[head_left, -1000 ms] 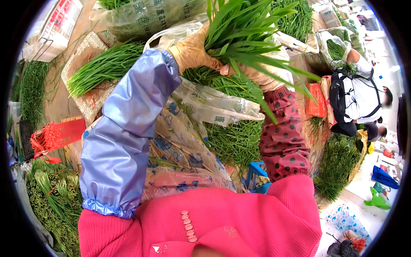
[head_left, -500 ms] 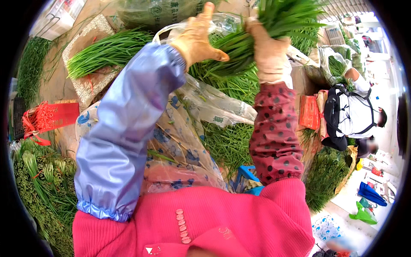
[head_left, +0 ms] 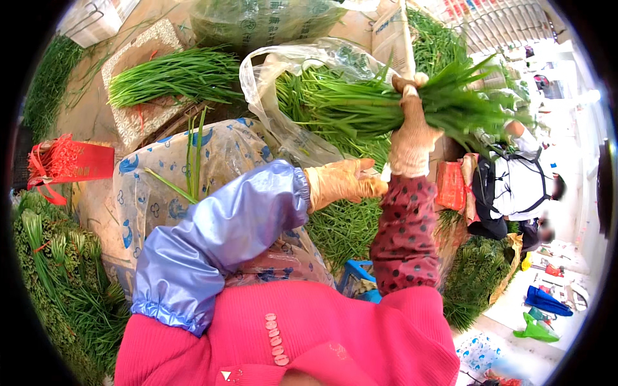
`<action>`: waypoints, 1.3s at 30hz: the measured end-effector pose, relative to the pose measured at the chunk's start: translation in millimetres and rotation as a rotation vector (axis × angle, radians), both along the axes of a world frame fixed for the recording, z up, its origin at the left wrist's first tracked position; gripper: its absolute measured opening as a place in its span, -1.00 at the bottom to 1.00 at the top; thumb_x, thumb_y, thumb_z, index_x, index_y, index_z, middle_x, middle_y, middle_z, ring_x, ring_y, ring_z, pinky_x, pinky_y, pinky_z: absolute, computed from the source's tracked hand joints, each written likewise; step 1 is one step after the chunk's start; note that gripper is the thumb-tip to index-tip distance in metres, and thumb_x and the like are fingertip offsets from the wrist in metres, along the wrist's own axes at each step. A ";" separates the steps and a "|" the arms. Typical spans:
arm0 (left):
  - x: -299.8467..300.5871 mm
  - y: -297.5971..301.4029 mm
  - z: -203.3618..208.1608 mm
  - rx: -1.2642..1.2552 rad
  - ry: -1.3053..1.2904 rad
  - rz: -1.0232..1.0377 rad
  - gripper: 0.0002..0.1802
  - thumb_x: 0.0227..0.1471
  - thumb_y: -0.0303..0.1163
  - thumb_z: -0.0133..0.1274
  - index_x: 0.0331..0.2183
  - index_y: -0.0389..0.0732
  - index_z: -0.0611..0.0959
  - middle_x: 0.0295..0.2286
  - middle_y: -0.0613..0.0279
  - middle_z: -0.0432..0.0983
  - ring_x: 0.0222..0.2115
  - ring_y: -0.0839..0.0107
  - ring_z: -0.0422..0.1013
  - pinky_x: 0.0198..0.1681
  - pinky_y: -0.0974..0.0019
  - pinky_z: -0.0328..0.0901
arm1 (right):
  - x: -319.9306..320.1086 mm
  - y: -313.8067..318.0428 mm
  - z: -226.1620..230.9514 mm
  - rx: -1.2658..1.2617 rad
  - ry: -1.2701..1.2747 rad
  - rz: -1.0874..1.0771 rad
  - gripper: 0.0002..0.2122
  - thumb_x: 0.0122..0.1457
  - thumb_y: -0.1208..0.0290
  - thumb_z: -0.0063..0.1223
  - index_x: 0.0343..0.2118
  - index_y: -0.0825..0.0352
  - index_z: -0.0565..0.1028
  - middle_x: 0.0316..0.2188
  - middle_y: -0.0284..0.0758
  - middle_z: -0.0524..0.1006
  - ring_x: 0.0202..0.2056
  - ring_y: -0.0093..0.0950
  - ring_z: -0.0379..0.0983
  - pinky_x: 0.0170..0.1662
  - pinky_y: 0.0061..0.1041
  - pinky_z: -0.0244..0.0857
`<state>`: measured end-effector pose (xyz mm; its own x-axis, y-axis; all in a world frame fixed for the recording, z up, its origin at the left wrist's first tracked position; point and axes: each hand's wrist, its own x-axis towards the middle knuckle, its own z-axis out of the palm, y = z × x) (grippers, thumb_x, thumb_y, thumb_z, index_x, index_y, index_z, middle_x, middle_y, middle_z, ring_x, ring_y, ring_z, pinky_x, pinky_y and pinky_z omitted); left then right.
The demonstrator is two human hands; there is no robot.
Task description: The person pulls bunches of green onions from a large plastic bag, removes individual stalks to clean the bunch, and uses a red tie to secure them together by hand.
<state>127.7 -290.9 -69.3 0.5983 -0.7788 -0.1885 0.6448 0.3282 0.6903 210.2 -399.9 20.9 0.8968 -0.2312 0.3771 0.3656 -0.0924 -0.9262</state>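
Note:
My right hand [head_left: 415, 132], in a pale knitted glove, grips a long bunch of garlic chives [head_left: 360, 108] around its middle. The bunch lies sideways over an open clear plastic bag [head_left: 252, 87] with more chives in it. Lower down, beside my right cuff, is my left hand [head_left: 347, 181] in an orange-yellow rubber glove. Its fingers are slightly bent, the thumb stands apart, and I see nothing held. A few loose leaves [head_left: 194, 161] lie on the patterned plastic sheet [head_left: 151, 190] over my lap.
Left, a chive bundle [head_left: 174, 76] rests on a patterned board [head_left: 122, 67]; below stands a red box [head_left: 96, 161] of red ties. Green bundles [head_left: 58, 276] are heaped lower left. A blue stool [head_left: 351, 273] is near my right elbow. A person [head_left: 515, 183] works at right.
My left hand has come down and away from the bunch toward my right cuff. My right hand has moved lower with the chives, now stretched out sideways. Loose leaves on the lap sheet are now visible.

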 end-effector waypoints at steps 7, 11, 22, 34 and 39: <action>-0.7 1.8 43.2 -0.621 0.127 0.149 -0.04 -0.17 0.30 0.09 0.15 -0.04 0.25 0.02 0.22 0.35 0.01 0.33 0.30 0.05 0.08 0.22 | -97.6 11.2 2.4 0.098 -0.099 0.175 -0.76 -0.02 0.48 0.19 -0.28 0.35 0.42 -0.23 -0.24 0.49 -0.12 -0.36 0.40 0.07 -0.27 0.19; -0.8 20.0 14.8 -0.998 0.700 -0.054 -0.12 -0.14 0.18 0.14 0.10 -0.12 0.29 -0.15 0.29 0.42 -0.19 0.40 0.42 -0.13 0.29 0.37 | -98.5 5.2 -8.6 -0.539 -0.496 0.424 -0.69 -0.21 0.41 0.24 -0.32 0.26 0.47 -0.26 -0.22 0.53 -0.10 -0.22 0.42 0.10 -0.07 0.11; 20.3 62.1 33.1 -0.170 0.391 0.127 -0.81 -0.02 -0.30 0.13 -0.44 -0.24 0.58 -0.06 0.07 0.37 -0.22 0.35 0.36 -0.07 0.24 0.29 | -147.0 9.9 -5.5 -0.986 -0.390 0.591 -0.50 -0.11 0.53 0.04 0.01 0.21 0.39 0.02 -0.23 0.39 0.15 -0.16 0.20 0.24 -0.03 -0.07; 32.9 105.4 21.9 -0.087 0.028 -0.061 -0.52 -0.10 -0.31 0.18 -0.16 -0.42 0.49 -0.20 0.06 0.44 -0.45 0.44 0.27 -0.27 0.33 0.21 | -125.6 20.6 -90.4 0.602 0.388 0.357 0.13 -0.06 0.51 0.29 0.27 0.19 -0.52 0.30 -0.07 -0.20 0.26 -0.10 -0.05 0.10 -0.22 0.21; 40.5 109.6 35.4 0.151 -0.118 -0.039 -0.37 -0.23 -0.33 0.27 -0.15 -0.52 0.45 -0.52 0.14 0.39 -0.54 0.40 0.28 -0.42 0.26 0.22 | -101.8 52.1 -106.6 0.887 0.215 0.472 -0.12 0.04 0.45 0.16 0.29 0.20 -0.26 0.22 -0.24 0.03 0.13 -0.34 0.15 0.14 -0.31 0.12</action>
<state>168.2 -181.4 -33.9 0.5928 -0.7703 -0.2351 0.5666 0.1914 0.8015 108.4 -347.7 -85.7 0.9970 0.0451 0.0631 0.0059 0.7676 -0.6410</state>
